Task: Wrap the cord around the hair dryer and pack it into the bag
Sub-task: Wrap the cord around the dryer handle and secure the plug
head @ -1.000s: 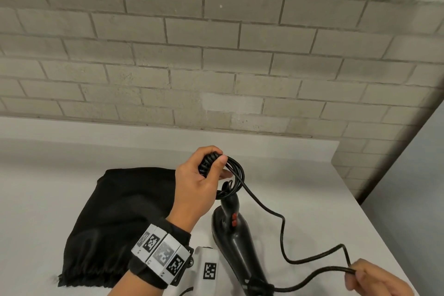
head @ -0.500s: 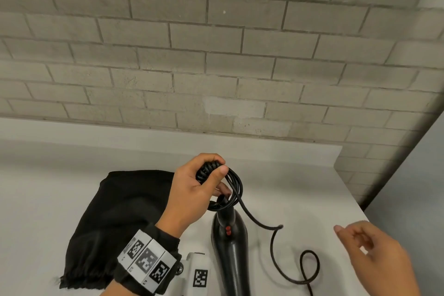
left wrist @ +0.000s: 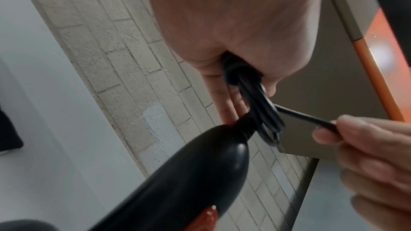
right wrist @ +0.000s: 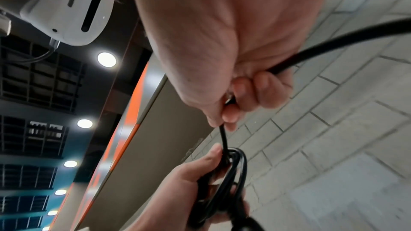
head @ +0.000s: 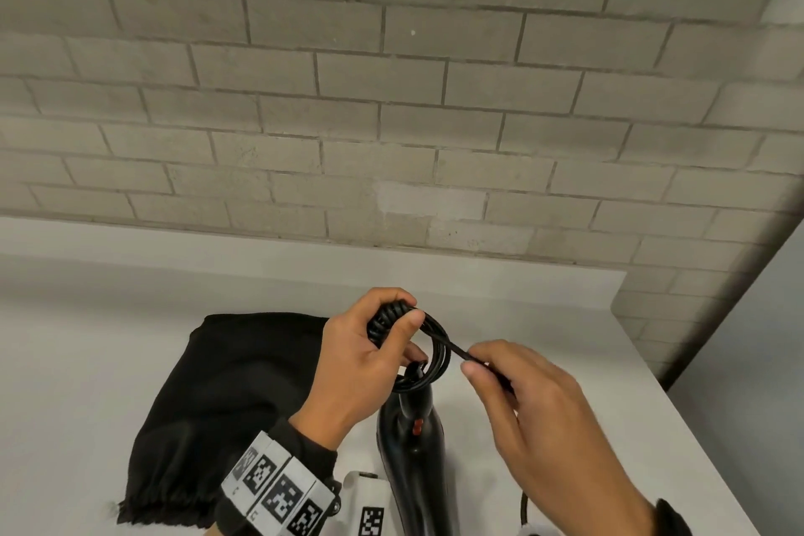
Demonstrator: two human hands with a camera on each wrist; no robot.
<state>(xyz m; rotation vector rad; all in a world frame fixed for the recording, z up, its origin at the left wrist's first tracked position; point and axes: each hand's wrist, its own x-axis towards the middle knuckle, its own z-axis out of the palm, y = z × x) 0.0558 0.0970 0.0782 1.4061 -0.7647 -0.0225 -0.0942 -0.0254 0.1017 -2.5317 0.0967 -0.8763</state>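
A black hair dryer (head: 413, 461) (left wrist: 177, 178) hangs handle-up over the white table, with a red switch on its handle. My left hand (head: 370, 357) (left wrist: 233, 32) grips a bundle of coiled black cord (head: 428, 350) (right wrist: 224, 185) at the handle's end. My right hand (head: 522, 400) (right wrist: 233, 85) pinches the free cord (left wrist: 311, 119) between thumb and forefinger, just right of the coil. The loose rest of the cord (right wrist: 333, 41) trails off behind the right hand. A black drawstring bag (head: 226, 405) lies flat on the table, left of the dryer.
The white table (head: 565, 318) ends at a grey brick wall (head: 391, 100) at the back and at an edge on the right. A white wrist camera housing (head: 367, 505) sits below the left wrist. Marker bands wrap the left wrist.
My right hand let go of the cord at the lower right, rose open, then came left and up and now pinches the cord close to the coil. The left hand stayed on the coil.
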